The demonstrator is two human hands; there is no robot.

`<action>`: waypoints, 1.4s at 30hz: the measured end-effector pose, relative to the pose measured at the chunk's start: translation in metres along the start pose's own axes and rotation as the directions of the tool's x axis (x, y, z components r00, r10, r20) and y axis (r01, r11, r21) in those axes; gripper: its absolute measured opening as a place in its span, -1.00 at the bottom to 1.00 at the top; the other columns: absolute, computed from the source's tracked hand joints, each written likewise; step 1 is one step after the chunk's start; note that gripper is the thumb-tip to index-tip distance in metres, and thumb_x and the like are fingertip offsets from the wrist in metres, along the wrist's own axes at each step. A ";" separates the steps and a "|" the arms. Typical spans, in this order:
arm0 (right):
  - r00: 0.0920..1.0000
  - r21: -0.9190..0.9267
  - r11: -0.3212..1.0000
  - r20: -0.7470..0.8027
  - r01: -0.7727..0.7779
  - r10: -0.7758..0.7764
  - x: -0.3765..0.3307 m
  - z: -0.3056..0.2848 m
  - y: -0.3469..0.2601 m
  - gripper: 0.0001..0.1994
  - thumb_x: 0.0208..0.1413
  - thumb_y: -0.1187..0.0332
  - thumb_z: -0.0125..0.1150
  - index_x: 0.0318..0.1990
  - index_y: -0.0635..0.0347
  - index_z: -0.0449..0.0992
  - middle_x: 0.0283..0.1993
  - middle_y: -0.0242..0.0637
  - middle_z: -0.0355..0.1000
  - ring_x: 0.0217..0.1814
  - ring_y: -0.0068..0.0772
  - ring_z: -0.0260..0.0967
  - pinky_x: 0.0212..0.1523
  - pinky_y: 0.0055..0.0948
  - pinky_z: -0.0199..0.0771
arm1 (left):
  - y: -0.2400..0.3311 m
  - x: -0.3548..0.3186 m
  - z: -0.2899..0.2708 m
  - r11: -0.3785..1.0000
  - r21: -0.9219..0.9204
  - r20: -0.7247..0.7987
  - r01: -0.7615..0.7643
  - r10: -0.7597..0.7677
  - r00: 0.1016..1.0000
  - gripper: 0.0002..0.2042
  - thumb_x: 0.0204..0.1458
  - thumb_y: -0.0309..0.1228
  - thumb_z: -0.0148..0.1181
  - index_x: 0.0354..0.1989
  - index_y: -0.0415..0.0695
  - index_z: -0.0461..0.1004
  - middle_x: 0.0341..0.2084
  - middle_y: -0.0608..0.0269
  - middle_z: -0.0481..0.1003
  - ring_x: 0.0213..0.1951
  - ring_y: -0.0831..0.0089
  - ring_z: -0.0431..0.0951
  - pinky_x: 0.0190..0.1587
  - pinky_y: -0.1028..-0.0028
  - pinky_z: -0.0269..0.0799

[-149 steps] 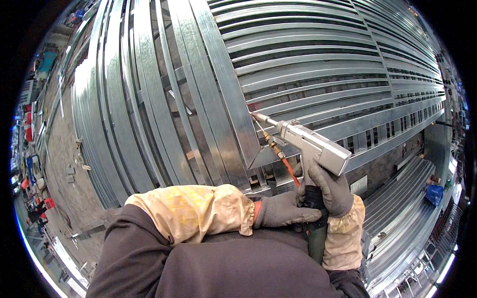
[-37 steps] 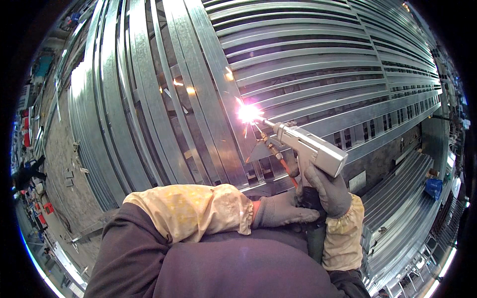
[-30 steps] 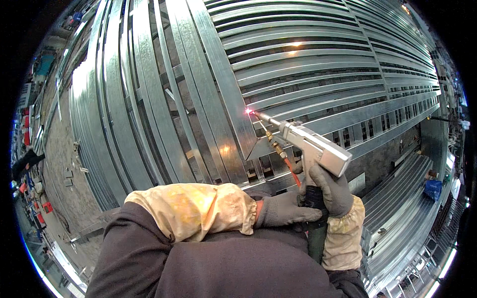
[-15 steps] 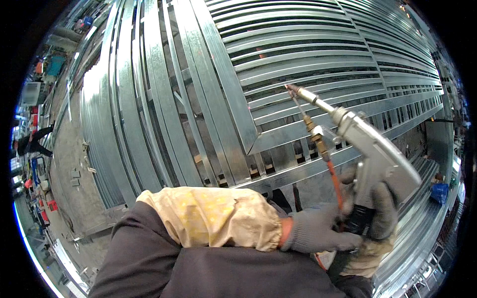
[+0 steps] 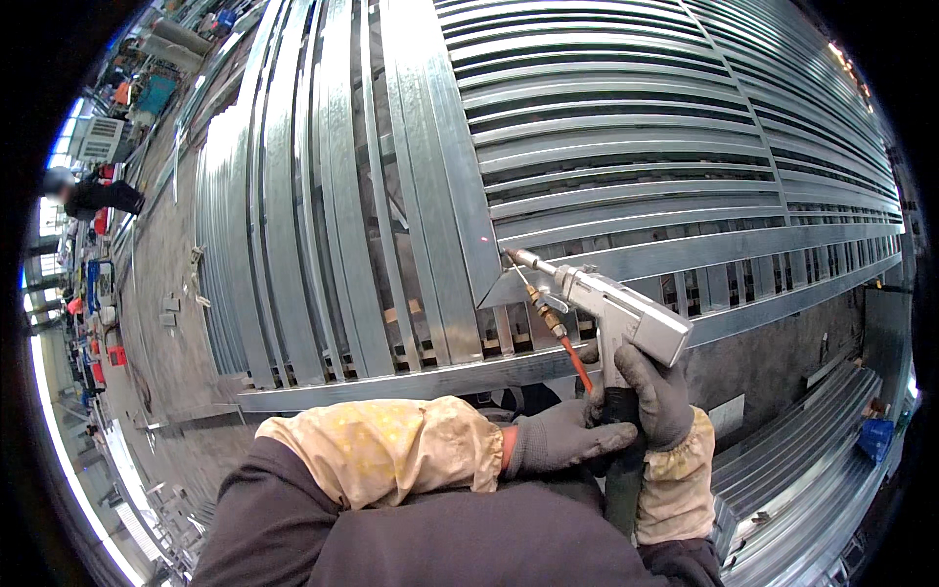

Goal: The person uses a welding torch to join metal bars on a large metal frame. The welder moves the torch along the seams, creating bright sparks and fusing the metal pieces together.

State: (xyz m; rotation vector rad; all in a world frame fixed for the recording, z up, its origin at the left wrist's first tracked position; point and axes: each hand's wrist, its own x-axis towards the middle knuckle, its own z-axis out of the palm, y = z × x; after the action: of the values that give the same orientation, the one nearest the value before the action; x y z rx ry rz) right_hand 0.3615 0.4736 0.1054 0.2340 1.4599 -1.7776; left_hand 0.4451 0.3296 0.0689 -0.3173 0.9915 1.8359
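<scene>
A grey metal welding gun (image 5: 626, 318) with a copper-coloured nozzle (image 5: 523, 258) points to the left. My right hand (image 5: 657, 399), in a grey glove, is wrapped round its grip from the right side. My left hand (image 5: 569, 435), gloved the same, closes on the dark lower handle from the left; some of its fingers are hidden. A brass wire guide (image 5: 546, 311) with a red-orange hose (image 5: 577, 364) runs beside the barrel. The nozzle tip is close to the mitred corner of a galvanized steel frame (image 5: 587, 277). A small red light dot shows on the steel beside it.
Long steel tubes (image 5: 337, 196) lie side by side at left. Barred panels (image 5: 626, 127) spread to the far right. More profiles (image 5: 802, 460) lie at lower right beside a blue object (image 5: 875, 440). Another person (image 5: 98, 198) is at the far left.
Both hands have brought the welding gun left and lower in the view, its nozzle now at the frame corner. The view has shifted slightly, and the red dot is now on the corner steel.
</scene>
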 end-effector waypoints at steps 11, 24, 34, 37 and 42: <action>0.996 -0.148 0.989 -0.085 -0.020 0.008 0.009 -0.005 0.018 -0.62 0.28 0.28 0.22 0.14 0.34 0.43 -0.01 -0.17 0.50 -0.04 -0.45 0.45 -0.05 -0.43 0.50 | -0.022 0.011 -0.010 0.977 -0.021 0.000 -0.213 0.213 0.977 -0.66 0.26 -0.09 0.12 -0.10 -0.16 0.45 -0.49 0.41 0.44 -0.45 0.69 0.39 -0.41 0.58 0.26; 0.996 -0.227 0.973 -0.070 0.031 -0.048 0.023 0.018 0.005 -0.61 0.32 0.23 0.08 0.08 0.44 0.41 -0.18 -0.09 0.54 -0.43 -0.46 0.49 -0.46 -0.50 0.56 | -0.017 0.010 -0.025 0.988 -0.028 0.049 -0.150 0.151 0.987 -0.62 0.29 -0.27 0.13 0.12 -0.31 0.36 -0.11 0.25 0.54 -0.06 0.58 0.47 0.03 0.47 0.42; 0.993 -0.235 0.971 -0.101 0.036 -0.061 0.027 0.021 0.005 -0.62 0.33 0.19 0.09 0.01 0.42 0.46 -0.28 -0.15 0.53 -0.46 -0.48 0.48 -0.47 -0.51 0.53 | 0.000 0.004 -0.026 0.997 0.010 0.015 -0.071 0.071 0.997 -0.65 0.25 -0.13 0.14 -0.07 -0.21 0.40 -0.31 0.31 0.47 -0.28 0.61 0.42 -0.21 0.52 0.36; 0.997 -0.231 0.971 -0.040 0.056 -0.067 0.028 0.017 0.006 -0.63 0.33 0.19 0.09 -0.03 0.42 0.47 -0.34 -0.18 0.52 -0.47 -0.47 0.48 -0.48 -0.50 0.53 | -0.028 0.021 -0.021 0.952 0.006 -0.066 -0.305 0.305 0.950 -0.59 0.18 0.09 0.15 -0.43 -0.03 0.47 -0.71 0.49 0.33 -0.69 0.68 0.30 -0.62 0.60 0.18; 0.996 -0.242 0.968 -0.037 0.067 -0.078 0.029 0.018 0.005 -0.64 0.34 0.20 0.09 -0.05 0.44 0.46 -0.33 -0.17 0.51 -0.48 -0.47 0.48 -0.50 -0.49 0.53 | -0.032 0.023 -0.021 0.961 -0.047 -0.062 -0.271 0.268 0.961 -0.57 0.17 0.08 0.18 -0.44 -0.07 0.48 -0.69 0.48 0.33 -0.65 0.66 0.31 -0.60 0.57 0.19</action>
State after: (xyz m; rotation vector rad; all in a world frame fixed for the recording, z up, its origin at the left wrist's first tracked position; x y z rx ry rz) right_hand 0.3520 0.4447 0.0899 0.0976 1.7200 -1.6418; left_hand 0.4569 0.3344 0.0261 -0.2773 1.0656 2.1138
